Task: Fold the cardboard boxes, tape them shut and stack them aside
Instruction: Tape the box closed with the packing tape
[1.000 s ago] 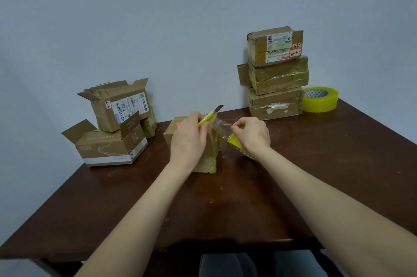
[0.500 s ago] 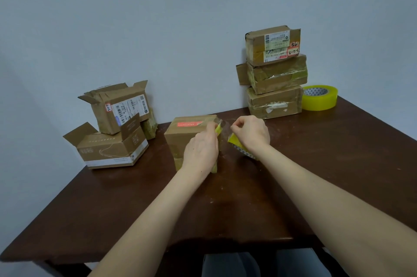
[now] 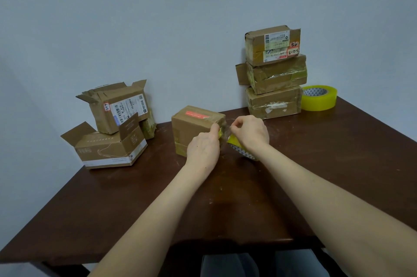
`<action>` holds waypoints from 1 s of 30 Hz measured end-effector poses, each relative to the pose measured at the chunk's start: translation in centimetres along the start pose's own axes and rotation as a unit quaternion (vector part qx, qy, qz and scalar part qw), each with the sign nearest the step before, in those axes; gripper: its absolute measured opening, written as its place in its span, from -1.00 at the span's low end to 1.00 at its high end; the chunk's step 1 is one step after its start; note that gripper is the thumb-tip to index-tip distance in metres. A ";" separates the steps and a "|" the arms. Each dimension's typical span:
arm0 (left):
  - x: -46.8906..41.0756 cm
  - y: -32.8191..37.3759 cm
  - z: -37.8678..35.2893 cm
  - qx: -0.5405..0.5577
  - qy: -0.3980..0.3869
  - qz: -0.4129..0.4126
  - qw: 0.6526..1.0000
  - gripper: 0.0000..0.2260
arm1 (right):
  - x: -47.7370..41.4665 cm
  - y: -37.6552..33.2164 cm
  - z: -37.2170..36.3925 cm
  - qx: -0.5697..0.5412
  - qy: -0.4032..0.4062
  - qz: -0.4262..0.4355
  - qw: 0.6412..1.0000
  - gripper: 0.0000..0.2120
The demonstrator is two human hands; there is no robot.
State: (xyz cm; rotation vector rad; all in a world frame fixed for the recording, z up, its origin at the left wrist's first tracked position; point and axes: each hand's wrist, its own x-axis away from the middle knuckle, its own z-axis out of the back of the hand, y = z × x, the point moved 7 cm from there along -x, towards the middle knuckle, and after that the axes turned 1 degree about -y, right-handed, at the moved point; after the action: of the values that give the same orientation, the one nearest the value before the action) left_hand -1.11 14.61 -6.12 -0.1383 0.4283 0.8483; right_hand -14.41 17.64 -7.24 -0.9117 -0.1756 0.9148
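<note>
A small closed cardboard box point(image 3: 191, 126) with a red label stands in the middle of the dark table. My left hand point(image 3: 204, 149) is at its right side, closed on a yellow cutter point(image 3: 219, 133) of which only a sliver shows. My right hand point(image 3: 250, 133) is just to the right, holding a yellow tape roll point(image 3: 240, 148) and pinching the clear tape strip point(image 3: 225, 129) that runs to the box's corner. Three taped boxes point(image 3: 274, 73) are stacked at the back right.
Two open boxes point(image 3: 112, 127) sit piled at the back left, near the table's left edge. A second yellow tape roll point(image 3: 319, 97) lies behind the right stack. The table point(image 3: 338, 164) has bare dark wood at the front and right.
My left hand has dropped from the box's top to its right side, and the cutter blade that stuck up is now hidden. My right hand has stayed in place.
</note>
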 end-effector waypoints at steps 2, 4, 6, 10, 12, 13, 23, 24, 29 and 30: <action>0.0 -0.1 -0.1 0.010 0.003 -0.002 1.000 -0.74 | 0.0 0.1 0.2 -0.006 0.003 -0.001 1.000 -0.84; -0.1 -0.1 -0.1 0.013 0.004 -0.002 1.000 -0.75 | 0.0 0.2 0.3 -0.016 0.003 0.000 1.000 -0.85; -0.3 0.1 -0.2 0.007 0.001 -0.002 1.000 -0.75 | 0.0 0.2 0.4 -0.024 0.004 -0.001 1.000 -0.84; -0.4 -1.0 -0.8 -0.013 -0.033 0.023 0.999 -0.80 | 0.0 0.4 1.1 -0.037 0.012 0.001 0.999 -0.82; -0.1 -2.1 -0.9 0.007 -0.032 0.036 0.999 -0.82 | -0.2 0.9 1.6 -0.041 0.017 -0.001 0.999 -0.81; 0.0 -2.1 -0.8 0.024 -0.026 0.032 0.999 -0.83 | -0.4 1.2 1.9 -0.043 0.019 -0.004 0.999 -0.82; 1.0 0.5 -5.3 0.093 -0.112 0.013 0.989 -0.82 | -1.0 2.5 4.2 -0.144 0.051 0.008 0.988 -0.89; 0.4 0.8 -4.2 0.105 -0.062 0.006 0.993 -0.82 | -1.0 2.5 4.5 -0.146 0.055 0.016 0.988 -0.89; -3.0 3.6 3.1 0.158 0.144 -0.044 0.976 -0.88 | -0.9 3.0 5.6 -0.141 0.079 0.039 0.986 -0.87; -3.6 4.3 3.5 0.146 0.141 -0.051 0.978 -0.87 | -0.8 3.0 5.7 -0.137 0.085 0.042 0.986 -0.87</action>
State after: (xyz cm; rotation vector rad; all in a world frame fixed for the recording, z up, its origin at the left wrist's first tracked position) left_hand -5.34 16.00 -1.21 -0.0073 0.8011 0.6570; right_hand -19.52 21.36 -5.76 -1.2560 -0.1187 0.8981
